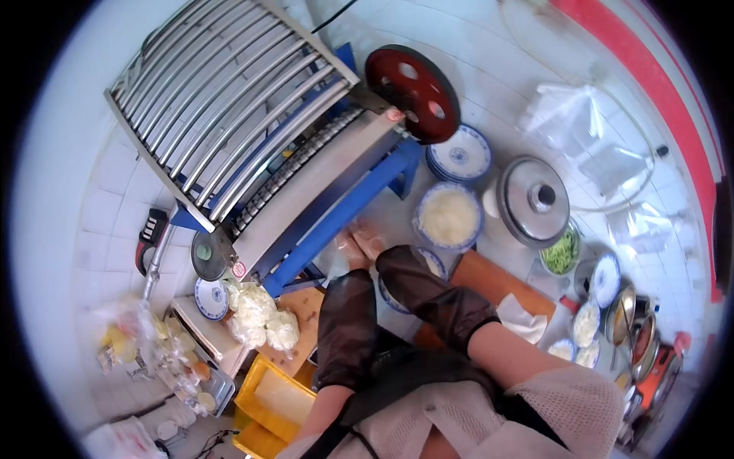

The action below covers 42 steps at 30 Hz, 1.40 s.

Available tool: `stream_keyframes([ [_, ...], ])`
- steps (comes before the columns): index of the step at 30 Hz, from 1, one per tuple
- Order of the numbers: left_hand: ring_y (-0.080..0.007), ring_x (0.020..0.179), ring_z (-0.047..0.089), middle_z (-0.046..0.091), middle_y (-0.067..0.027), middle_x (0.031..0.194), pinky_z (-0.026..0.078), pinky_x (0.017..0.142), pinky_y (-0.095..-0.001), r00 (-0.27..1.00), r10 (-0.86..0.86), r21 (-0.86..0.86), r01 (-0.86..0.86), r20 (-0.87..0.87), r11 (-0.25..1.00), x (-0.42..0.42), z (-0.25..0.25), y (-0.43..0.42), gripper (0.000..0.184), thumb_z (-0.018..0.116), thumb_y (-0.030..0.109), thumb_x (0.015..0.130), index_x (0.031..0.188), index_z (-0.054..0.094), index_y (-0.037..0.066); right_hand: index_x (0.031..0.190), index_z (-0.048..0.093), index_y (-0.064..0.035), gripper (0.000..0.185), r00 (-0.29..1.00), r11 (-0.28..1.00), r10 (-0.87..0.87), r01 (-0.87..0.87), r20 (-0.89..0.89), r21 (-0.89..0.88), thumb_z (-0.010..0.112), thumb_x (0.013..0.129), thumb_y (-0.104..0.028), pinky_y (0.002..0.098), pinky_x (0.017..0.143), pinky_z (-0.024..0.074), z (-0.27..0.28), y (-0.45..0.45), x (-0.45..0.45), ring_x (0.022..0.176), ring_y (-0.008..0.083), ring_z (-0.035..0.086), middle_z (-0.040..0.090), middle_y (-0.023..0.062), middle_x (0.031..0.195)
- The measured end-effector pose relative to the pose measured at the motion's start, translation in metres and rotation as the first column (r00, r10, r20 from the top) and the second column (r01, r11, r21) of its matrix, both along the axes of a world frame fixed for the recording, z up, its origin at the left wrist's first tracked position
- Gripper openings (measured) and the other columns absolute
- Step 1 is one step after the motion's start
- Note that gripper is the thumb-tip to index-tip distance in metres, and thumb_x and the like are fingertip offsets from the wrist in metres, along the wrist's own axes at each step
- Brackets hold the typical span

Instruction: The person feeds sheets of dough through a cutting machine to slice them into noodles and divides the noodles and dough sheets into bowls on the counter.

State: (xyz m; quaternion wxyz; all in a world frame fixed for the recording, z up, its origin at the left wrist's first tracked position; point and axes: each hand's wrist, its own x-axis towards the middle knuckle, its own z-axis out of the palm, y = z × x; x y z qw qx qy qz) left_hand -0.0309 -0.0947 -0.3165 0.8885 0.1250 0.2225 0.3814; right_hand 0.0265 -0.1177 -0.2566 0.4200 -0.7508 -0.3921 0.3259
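Note:
Both my arms, in dark brown sleeve covers, reach forward to a noodle-making machine with a blue frame (306, 256). My left hand (349, 252) is beside a piece of clear, whitish film or plastic (330, 258) close to the frame. Just to its right is my right hand (370, 239), almost touching the left one. The fingers of both hands are small, blurred and partly hidden, so what they hold cannot be made out. A blue-rimmed bowl (394, 300) sits under my right forearm, partly covered by it.
Slatted metal rollers (237, 92) and a dark red wheel (413, 93) top the machine. To the right stand a bowl of white food (449, 218), a lidded pot (533, 200), shredded greens (560, 252) and a brown board (501, 284). White dough-like pieces (256, 314) and a yellow crate (275, 394) are left.

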Motion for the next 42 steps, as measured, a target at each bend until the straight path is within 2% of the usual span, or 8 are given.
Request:
stream_keyframes([
  [4, -0.0235, 0.094, 0.052, 0.053, -0.0097, 0.106, 0.044, 0.084, -0.0361, 0.840, 0.212, 0.231, -0.107, -0.500, 0.967, -0.002, 0.090, -0.051, 0.041, 0.043, 0.037, 0.091, 0.116, 0.047, 0.006, 0.114, 0.051, -0.0013, 0.037, 0.975, 0.994, -0.058, 0.077, -0.212, 0.081, 0.045, 0.089, -0.029, 0.0374, 0.093, 0.0364, 0.035, -0.053, -0.013, 0.107, 0.0341, 0.048, 0.052, 0.0194, 0.115],
  [11, -0.0266, 0.101, 0.050, 0.045, -0.0133, 0.117, 0.042, 0.089, -0.0389, 0.942, 0.028, 0.365, 0.102, -0.335, 0.925, 0.065, 0.265, -0.237, 0.047, 0.041, 0.034, 0.092, 0.131, 0.031, 0.009, 0.109, 0.051, 0.0008, 0.039, 0.919, 0.891, -0.382, 0.395, -0.102, 0.222, 0.046, 0.089, -0.032, 0.0389, 0.089, 0.0385, 0.222, -0.250, 0.040, 0.101, 0.0349, 0.050, 0.054, 0.0200, 0.107],
  [23, -0.0271, 0.111, 0.045, 0.043, -0.0184, 0.123, 0.035, 0.095, -0.0343, 0.872, -0.438, 0.559, 0.481, -0.220, 0.676, 0.299, 0.267, -0.530, 0.050, 0.039, 0.032, 0.092, 0.130, 0.030, 0.001, 0.112, 0.053, 0.0023, 0.038, 0.247, 0.671, -0.675, 0.596, 0.696, 0.440, 0.049, 0.088, -0.027, 0.0387, 0.098, 0.0324, 0.203, -0.579, 0.273, 0.111, 0.0353, 0.045, 0.052, 0.0230, 0.115],
  [25, -0.0297, 0.111, 0.045, 0.043, -0.0195, 0.123, 0.035, 0.095, -0.0351, 0.850, -0.494, 0.595, 0.495, -0.181, 0.634, 0.335, 0.236, -0.564, 0.049, 0.039, 0.030, 0.092, 0.130, 0.031, 0.000, 0.115, 0.051, 0.0021, 0.039, 0.388, 0.702, -0.661, 0.624, 0.643, 0.344, 0.048, 0.088, -0.026, 0.0379, 0.100, 0.0304, 0.205, -0.620, 0.293, 0.115, 0.0359, 0.042, 0.050, 0.0228, 0.118],
  [33, -0.0329, 0.108, 0.050, 0.049, -0.0191, 0.122, 0.038, 0.095, -0.0363, 0.454, -0.278, 0.532, 0.740, -0.846, -0.410, 0.381, 0.149, -0.590, 0.042, 0.042, 0.011, 0.085, 0.126, 0.042, 0.001, 0.104, 0.058, -0.0038, 0.026, 0.643, 0.834, -0.350, 0.546, 0.681, -0.087, 0.049, 0.081, -0.010, 0.0382, 0.092, 0.0395, 0.069, -0.721, 0.378, 0.108, 0.0337, 0.049, 0.056, 0.0203, 0.109],
  [36, -0.0365, 0.110, 0.047, 0.047, -0.0218, 0.122, 0.036, 0.097, -0.0380, 0.834, -0.187, 0.803, 0.400, -0.518, -0.442, 0.359, 0.124, -0.590, 0.042, 0.042, 0.009, 0.083, 0.124, 0.043, 0.001, 0.094, 0.065, -0.0040, 0.022, 0.779, 0.764, -0.010, 0.410, 0.627, -0.497, 0.053, 0.076, -0.007, 0.0388, 0.085, 0.0450, 0.138, -0.707, 0.357, 0.099, 0.0318, 0.058, 0.061, 0.0186, 0.101],
  [39, -0.0347, 0.116, 0.041, 0.044, -0.0212, 0.125, 0.032, 0.101, -0.0385, 0.535, -0.199, 0.563, 0.698, -0.821, -0.444, 0.336, 0.145, -0.580, 0.037, 0.043, 0.009, 0.084, 0.120, 0.046, 0.001, 0.111, 0.056, -0.0019, 0.037, 0.890, 0.521, 0.140, 0.306, 0.433, -0.797, 0.052, 0.075, -0.005, 0.0342, 0.090, 0.0416, 0.150, -0.685, 0.373, 0.108, 0.0265, 0.053, 0.055, 0.0174, 0.116],
  [42, -0.0353, 0.117, 0.039, 0.043, -0.0211, 0.124, 0.031, 0.101, -0.0398, 0.767, -0.009, 0.530, 0.435, -0.642, -0.728, 0.301, 0.134, -0.557, 0.033, 0.044, 0.010, 0.085, 0.116, 0.047, 0.002, 0.110, 0.057, -0.0029, 0.034, 0.847, 0.510, 0.186, 0.350, 0.498, -0.786, 0.053, 0.077, -0.008, 0.0352, 0.088, 0.0420, 0.154, -0.682, 0.348, 0.105, 0.0287, 0.053, 0.056, 0.0177, 0.111],
])
